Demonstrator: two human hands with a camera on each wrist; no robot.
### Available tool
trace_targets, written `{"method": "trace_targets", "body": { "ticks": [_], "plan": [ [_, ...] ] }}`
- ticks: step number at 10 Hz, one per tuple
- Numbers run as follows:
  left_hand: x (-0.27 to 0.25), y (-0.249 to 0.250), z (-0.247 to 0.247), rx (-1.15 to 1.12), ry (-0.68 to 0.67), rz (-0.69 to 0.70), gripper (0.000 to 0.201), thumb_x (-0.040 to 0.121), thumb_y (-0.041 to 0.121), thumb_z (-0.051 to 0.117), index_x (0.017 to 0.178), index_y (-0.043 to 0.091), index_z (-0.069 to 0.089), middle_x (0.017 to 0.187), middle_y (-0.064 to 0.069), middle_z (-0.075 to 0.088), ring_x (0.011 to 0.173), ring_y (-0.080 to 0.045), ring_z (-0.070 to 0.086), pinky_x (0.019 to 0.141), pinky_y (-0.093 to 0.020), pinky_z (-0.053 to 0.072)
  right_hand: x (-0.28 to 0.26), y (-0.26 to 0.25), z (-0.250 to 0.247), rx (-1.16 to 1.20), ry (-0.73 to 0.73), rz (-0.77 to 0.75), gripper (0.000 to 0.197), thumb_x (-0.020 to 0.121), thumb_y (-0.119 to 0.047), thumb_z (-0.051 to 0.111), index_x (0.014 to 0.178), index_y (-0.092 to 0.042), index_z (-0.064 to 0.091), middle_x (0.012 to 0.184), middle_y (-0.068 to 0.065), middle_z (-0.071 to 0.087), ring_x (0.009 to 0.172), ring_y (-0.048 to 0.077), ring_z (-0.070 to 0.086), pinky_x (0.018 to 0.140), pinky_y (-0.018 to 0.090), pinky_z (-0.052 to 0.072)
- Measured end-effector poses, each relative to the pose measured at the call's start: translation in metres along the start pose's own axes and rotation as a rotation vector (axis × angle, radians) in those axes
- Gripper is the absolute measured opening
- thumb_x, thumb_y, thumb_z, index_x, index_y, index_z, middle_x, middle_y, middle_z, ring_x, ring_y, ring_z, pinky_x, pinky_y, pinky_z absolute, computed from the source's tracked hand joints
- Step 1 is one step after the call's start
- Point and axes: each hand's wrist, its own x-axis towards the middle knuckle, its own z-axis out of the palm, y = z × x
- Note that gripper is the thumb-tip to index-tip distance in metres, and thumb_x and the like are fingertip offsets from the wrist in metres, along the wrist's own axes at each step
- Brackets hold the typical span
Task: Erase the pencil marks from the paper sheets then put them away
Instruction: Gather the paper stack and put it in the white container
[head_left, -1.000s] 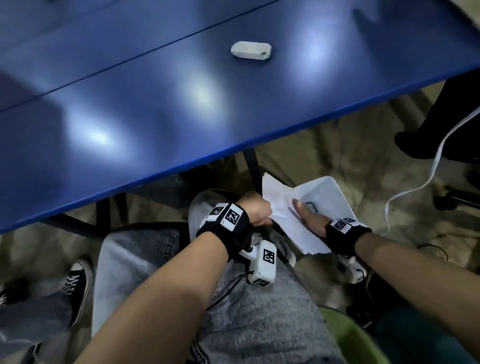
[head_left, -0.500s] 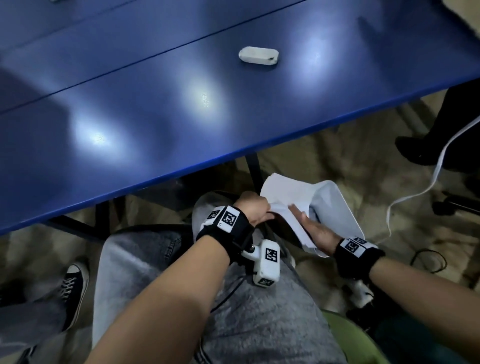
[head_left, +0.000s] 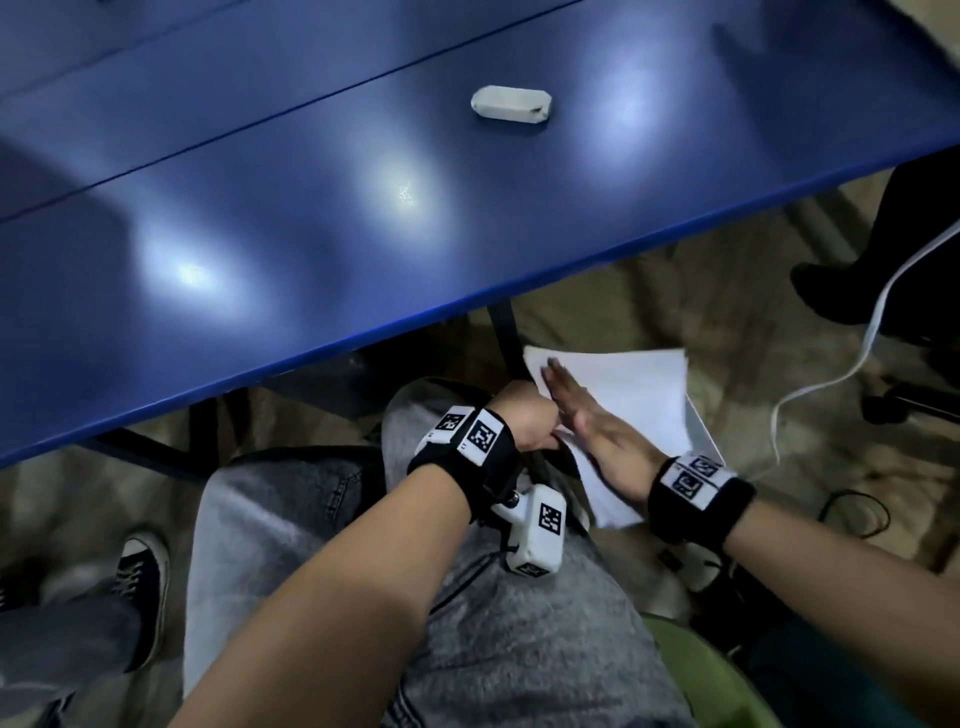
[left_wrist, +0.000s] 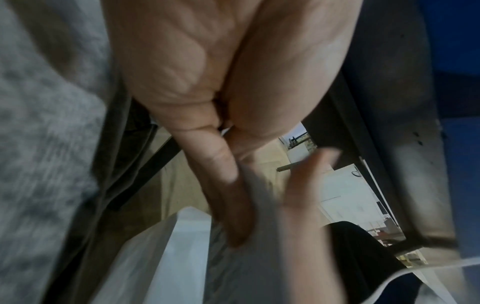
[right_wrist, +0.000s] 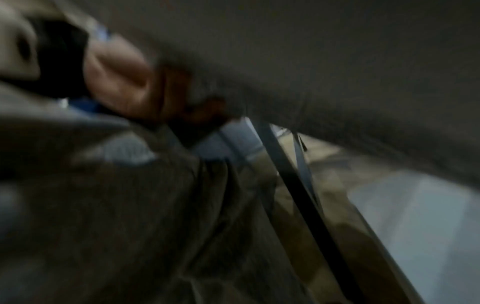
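The white paper sheets (head_left: 639, 395) are held below the blue table's (head_left: 311, 234) front edge, beside my right knee. My left hand (head_left: 524, 415) grips their left edge; in the left wrist view its fingers (left_wrist: 228, 185) pinch the paper (left_wrist: 259, 267). My right hand (head_left: 582, 410) lies flat on top of the sheets with straight fingers pointing away from me. A white eraser (head_left: 510, 105) lies alone on the table, far from both hands. Something whitish and translucent (left_wrist: 161, 246) hangs under the sheets; I cannot tell what it is. The right wrist view is dark and blurred.
A black table leg (head_left: 501, 332) stands just left of the paper. A white cable (head_left: 857, 364) runs across the floor at the right, near a black shoe (head_left: 831, 296). A green seat edge (head_left: 701, 675) shows below my right arm. Another person's sneaker (head_left: 140, 577) is at the left.
The sheets were bent and curled; now they lie flat. My right hand slid forward and up over them, while my left hand kept its grip on the edge.
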Motion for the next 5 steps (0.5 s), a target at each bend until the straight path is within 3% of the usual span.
{"method": "trace_targets", "body": {
  "ticks": [1, 2, 3, 4, 5],
  "plan": [
    [-0.016, 0.001, -0.003, 0.354, -0.027, 0.071, 0.036, 0.101, 0.021, 0.053, 0.126, -0.004, 0.060, 0.129, -0.019, 0.061, 0.101, -0.024, 0.066, 0.094, -0.033, 0.051, 0.001, 0.026, -0.005, -0.098, -0.033, 0.192, 0.081, 0.083, -0.082, 0.005, 0.152, -0.039, 0.003, 0.162, -0.014, 0.004, 0.151, 0.005, 0.002, 0.123, 0.029, -0.002],
    [0.002, -0.004, -0.005, 0.095, 0.038, -0.013, 0.035, 0.094, 0.002, 0.055, 0.128, -0.008, 0.057, 0.127, -0.025, 0.061, 0.068, -0.011, 0.062, 0.084, -0.033, 0.059, -0.007, 0.039, -0.017, 0.130, 0.096, 0.608, 0.084, 0.086, -0.082, 0.022, 0.152, -0.031, 0.030, 0.152, -0.012, 0.035, 0.143, 0.017, 0.033, 0.120, 0.034, 0.019],
    [0.007, -0.008, -0.005, 0.222, 0.029, 0.024, 0.036, 0.092, -0.002, 0.054, 0.128, -0.008, 0.056, 0.126, -0.026, 0.061, 0.064, -0.011, 0.058, 0.080, -0.035, 0.061, -0.011, 0.052, -0.048, -0.101, 0.096, 0.831, 0.086, 0.093, -0.072, 0.016, 0.143, -0.007, 0.040, 0.146, 0.011, 0.045, 0.133, 0.031, 0.044, 0.109, 0.033, 0.029],
    [0.009, -0.009, -0.004, 0.212, 0.042, 0.069, 0.038, 0.094, -0.001, 0.052, 0.132, -0.004, 0.054, 0.128, -0.025, 0.060, 0.056, -0.005, 0.057, 0.076, -0.032, 0.061, -0.014, 0.040, -0.060, -0.388, 0.057, 0.671, 0.060, 0.102, -0.050, 0.023, 0.154, -0.020, 0.022, 0.158, 0.015, 0.027, 0.146, 0.031, 0.026, 0.118, 0.035, 0.021],
    [0.013, -0.008, -0.001, 0.179, -0.013, 0.066, 0.040, 0.097, 0.001, 0.049, 0.136, 0.000, 0.052, 0.132, -0.023, 0.058, 0.059, -0.003, 0.059, 0.075, -0.029, 0.061, -0.029, -0.005, -0.051, -0.066, 0.114, 0.183, 0.076, 0.091, -0.071, 0.024, 0.153, -0.027, 0.027, 0.157, -0.019, 0.022, 0.147, -0.001, 0.019, 0.116, 0.010, 0.011]
  ]
}}
